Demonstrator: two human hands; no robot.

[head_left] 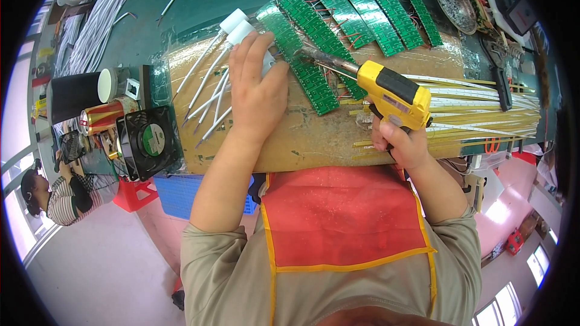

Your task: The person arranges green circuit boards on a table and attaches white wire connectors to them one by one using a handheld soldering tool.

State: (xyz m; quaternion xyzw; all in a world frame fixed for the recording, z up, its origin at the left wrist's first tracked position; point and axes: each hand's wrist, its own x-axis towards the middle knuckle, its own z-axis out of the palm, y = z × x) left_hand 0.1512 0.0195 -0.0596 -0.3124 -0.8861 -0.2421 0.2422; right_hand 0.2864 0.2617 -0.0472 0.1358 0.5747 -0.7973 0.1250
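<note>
My left hand (258, 87) is closed around a white cylindrical cap (267, 62), which shows between the thumb and fingers. Just beyond the fingertips lie more white caps (233, 21), each with a white cable (199, 63) trailing toward the left. A yellow and black soldering gun (394, 92) is gripped in my right hand (402, 143), its metal tip pointing left. That tip sits over the green circuit board panels (314, 81) near the left hand; whether it touches them I cannot tell.
More green panels (377, 9) lie farther back. Yellow and white strips (477, 105) are bundled at right. A black fan (145, 142), a red can (103, 118) and white cable bundles (99, 36) stand left. A metal bowl (454, 6) is at the back right. Another person (66, 196) sits far left.
</note>
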